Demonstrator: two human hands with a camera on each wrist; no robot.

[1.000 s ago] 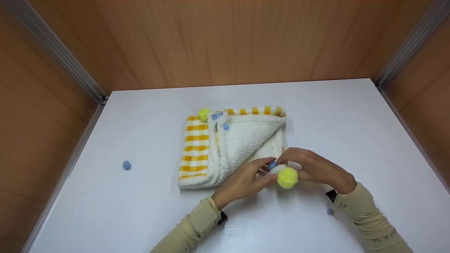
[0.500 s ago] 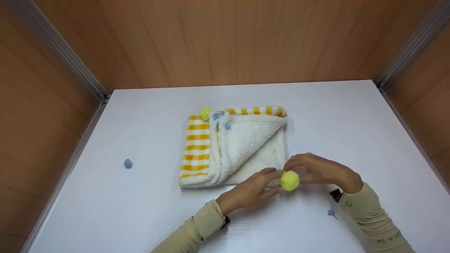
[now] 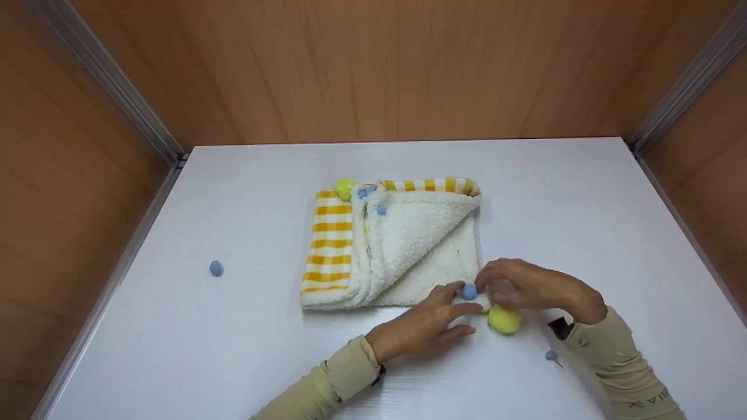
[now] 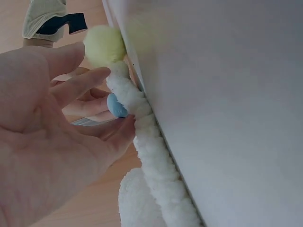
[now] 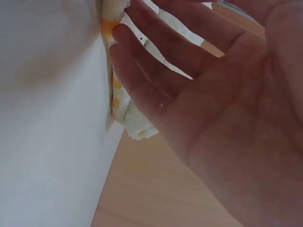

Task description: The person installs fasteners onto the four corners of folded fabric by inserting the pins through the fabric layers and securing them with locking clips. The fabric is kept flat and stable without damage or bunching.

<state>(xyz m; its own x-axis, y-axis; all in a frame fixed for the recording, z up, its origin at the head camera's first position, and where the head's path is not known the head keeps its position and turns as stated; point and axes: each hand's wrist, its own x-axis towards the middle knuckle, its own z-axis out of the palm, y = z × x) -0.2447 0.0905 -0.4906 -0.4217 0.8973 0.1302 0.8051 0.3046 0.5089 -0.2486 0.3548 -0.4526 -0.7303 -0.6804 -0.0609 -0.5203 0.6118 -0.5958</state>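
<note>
A folded blanket (image 3: 420,233), white fleece with a yellow-and-white checked side, lies on the table. At its near right corner sits a blue round-headed pin (image 3: 468,291), its stem out of sight. A yellow pompom (image 3: 504,320) hangs off that corner onto the table. My left hand (image 3: 429,324) rests at the corner, fingers spread and fairly straight on the fleece beside the blue head (image 4: 116,106). From the other side, my right hand (image 3: 528,286) touches the blanket's edge with fingers extended (image 5: 156,71); nothing shows in its grasp.
Another blue-headed pin (image 3: 551,356), its thin stem showing, lies near my right sleeve. A blue knob (image 3: 216,268) lies far left. Several blue heads (image 3: 366,191) and a second yellow pompom (image 3: 345,189) sit at the blanket's back left. Wooden panels (image 3: 408,70) surround the table.
The blanket corner has come down onto the table, and the pompom has dropped right and nearer. The blue head, partly hidden before, now shows plainly. My left fingers have spread apart.
</note>
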